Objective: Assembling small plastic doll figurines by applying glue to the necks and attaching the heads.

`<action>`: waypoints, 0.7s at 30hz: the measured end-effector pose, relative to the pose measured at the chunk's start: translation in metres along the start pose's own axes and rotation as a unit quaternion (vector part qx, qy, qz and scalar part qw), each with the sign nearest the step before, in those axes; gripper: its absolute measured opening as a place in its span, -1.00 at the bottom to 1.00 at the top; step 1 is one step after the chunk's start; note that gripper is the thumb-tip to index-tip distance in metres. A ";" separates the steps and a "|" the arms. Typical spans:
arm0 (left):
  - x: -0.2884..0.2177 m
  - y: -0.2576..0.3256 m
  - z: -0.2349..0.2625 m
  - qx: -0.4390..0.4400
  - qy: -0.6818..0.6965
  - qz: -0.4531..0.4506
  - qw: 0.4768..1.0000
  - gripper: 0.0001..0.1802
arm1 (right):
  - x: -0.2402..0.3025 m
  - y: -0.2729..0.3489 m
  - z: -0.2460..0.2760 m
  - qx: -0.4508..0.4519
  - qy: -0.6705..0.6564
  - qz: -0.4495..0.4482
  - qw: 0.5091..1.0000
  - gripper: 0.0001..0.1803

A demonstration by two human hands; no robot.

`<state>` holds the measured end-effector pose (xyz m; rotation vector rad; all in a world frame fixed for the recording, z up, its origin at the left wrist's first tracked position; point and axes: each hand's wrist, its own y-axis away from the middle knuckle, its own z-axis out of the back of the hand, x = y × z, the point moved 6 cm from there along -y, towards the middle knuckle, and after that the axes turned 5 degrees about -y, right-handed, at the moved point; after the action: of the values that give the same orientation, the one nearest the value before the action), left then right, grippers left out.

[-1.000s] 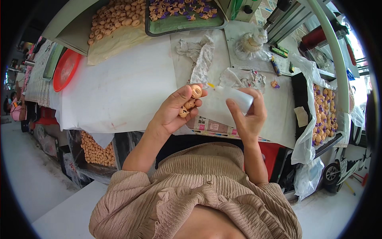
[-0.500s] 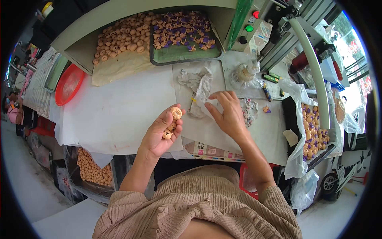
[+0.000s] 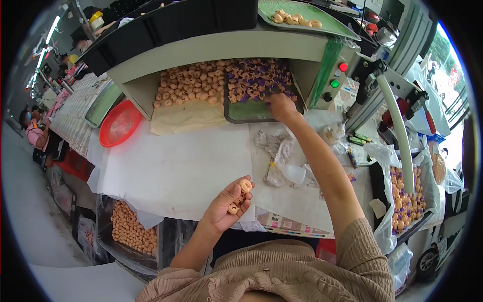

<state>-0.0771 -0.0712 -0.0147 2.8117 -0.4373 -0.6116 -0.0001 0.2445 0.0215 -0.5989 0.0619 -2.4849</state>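
Observation:
Low over the front of the table, my left hand (image 3: 225, 206) is closed around several small round tan doll heads (image 3: 245, 185), one with a ring-shaped opening facing up. My right hand (image 3: 283, 107) reaches over the front part of a dark-rimmed green tray (image 3: 246, 120), at the edge of a heap of small tan-and-purple figure pieces (image 3: 256, 80). Its fingers are bent together and partly hidden, so whatever they pinch does not show. Left of the tray, many more tan heads (image 3: 188, 83) are piled on brown paper (image 3: 186, 119) under the shelf.
A red basin (image 3: 121, 123) stands at the left. Below the table edge is a box of tan pieces (image 3: 133, 229). At the right, a lined box holds tan-and-purple pieces (image 3: 406, 201) beside a machine with a pale curved tube (image 3: 397, 126). A crumpled cloth (image 3: 275, 146) lies mid-table.
My right hand has moved from above the cloth forward to the tray's pieces. My left hand still holds the doll heads. The view has tilted up, showing more of the shelf top.

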 end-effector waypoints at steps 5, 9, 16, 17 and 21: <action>-0.010 -0.005 0.013 -0.010 0.013 -0.003 1.000 -0.56 | 0.020 0.015 0.007 -0.048 -0.038 0.069 0.996 -0.76; -0.015 -0.025 0.032 -0.023 -0.013 -0.029 0.999 -0.52 | 0.060 0.079 0.017 0.020 -0.415 -0.018 0.910 -0.89; 0.004 -0.057 0.036 -0.009 -0.081 -0.044 0.996 -0.58 | 0.066 0.198 0.002 -0.068 -0.471 0.010 0.879 -0.78; 0.010 -0.058 0.034 0.003 -0.094 -0.040 0.995 -0.57 | 0.063 0.206 0.001 -0.065 -0.471 0.006 0.880 -0.78; 0.031 -0.062 0.028 0.010 -0.114 -0.037 0.993 -0.59 | 0.051 0.231 0.006 -0.114 -0.447 -0.003 0.887 -0.83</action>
<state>-0.0473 -0.0281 -0.0686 2.7987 -0.3820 -0.9567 0.0872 0.0246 0.0073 -1.7742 -0.0062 -1.9828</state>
